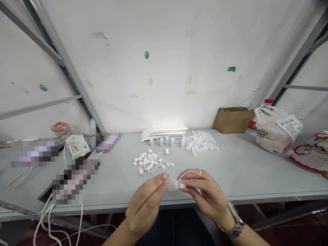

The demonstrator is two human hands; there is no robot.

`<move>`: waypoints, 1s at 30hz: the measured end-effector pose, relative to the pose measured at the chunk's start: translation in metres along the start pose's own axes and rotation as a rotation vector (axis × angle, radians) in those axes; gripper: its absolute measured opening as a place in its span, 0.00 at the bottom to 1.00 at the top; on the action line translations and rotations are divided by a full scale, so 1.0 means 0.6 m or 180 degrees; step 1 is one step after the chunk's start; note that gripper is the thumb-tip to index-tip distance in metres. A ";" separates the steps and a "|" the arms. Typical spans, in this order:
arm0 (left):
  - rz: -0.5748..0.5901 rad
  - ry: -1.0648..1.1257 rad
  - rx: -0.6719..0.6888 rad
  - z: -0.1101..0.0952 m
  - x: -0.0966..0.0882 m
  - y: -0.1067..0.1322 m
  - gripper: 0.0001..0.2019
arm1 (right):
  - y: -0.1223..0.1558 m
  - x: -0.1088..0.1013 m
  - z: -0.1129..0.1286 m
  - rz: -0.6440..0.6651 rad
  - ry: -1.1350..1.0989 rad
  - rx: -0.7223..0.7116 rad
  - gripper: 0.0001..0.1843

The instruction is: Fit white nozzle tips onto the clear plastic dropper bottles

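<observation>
White cap (182,186) with a thin bendy tail is pinched in the right hand (206,191), thumb and finger pressed close on it. Its tail curves up over the pointing finger. Left hand (146,203) has its fingertips close together, just across a little gap. What looks like a see-through bottle (175,185) sits in that gap, but I can't tell if the left fingers grip it. Past the left fingertips lies a pile of white caps (150,160). Farther out, small bottles (172,142) stand in a row, with a heap of bottles (205,140) beyond the right fingers. Farthest off, to the right of the fingers, are a brown box (233,120) and a plastic bag (271,135).
</observation>
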State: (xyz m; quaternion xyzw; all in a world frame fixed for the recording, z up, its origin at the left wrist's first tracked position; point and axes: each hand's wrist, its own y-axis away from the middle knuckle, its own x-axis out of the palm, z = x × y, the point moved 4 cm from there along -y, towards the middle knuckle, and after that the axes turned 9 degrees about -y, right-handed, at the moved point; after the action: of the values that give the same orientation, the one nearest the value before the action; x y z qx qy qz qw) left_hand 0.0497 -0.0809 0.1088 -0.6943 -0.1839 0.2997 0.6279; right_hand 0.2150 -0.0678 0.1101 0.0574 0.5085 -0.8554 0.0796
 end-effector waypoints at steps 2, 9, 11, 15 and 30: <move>0.0037 0.0074 -0.0111 -0.002 0.001 -0.008 0.20 | 0.002 -0.001 0.001 0.0043 0.0126 -0.0165 0.26; 0.0268 0.0248 -0.0156 -0.003 -0.009 -0.010 0.21 | 0.037 -0.005 0.004 0.0507 0.0676 -0.0463 0.34; 0.0315 0.0289 -0.0051 -0.004 -0.016 -0.009 0.20 | 0.039 -0.004 0.016 0.0724 0.0748 -0.0424 0.36; 0.0358 0.0350 0.0064 -0.006 -0.028 -0.008 0.20 | 0.022 -0.003 0.051 0.0870 0.1050 -0.0730 0.38; 0.0449 0.0414 -0.0077 -0.009 -0.029 -0.020 0.19 | 0.030 -0.004 0.044 0.0862 0.0967 -0.0553 0.30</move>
State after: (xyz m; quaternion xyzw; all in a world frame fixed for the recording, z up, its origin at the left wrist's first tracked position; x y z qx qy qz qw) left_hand 0.0414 -0.0941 0.1239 -0.7311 -0.0970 0.2952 0.6074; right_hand 0.2205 -0.0997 0.1075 0.2463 0.5741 -0.7715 0.1209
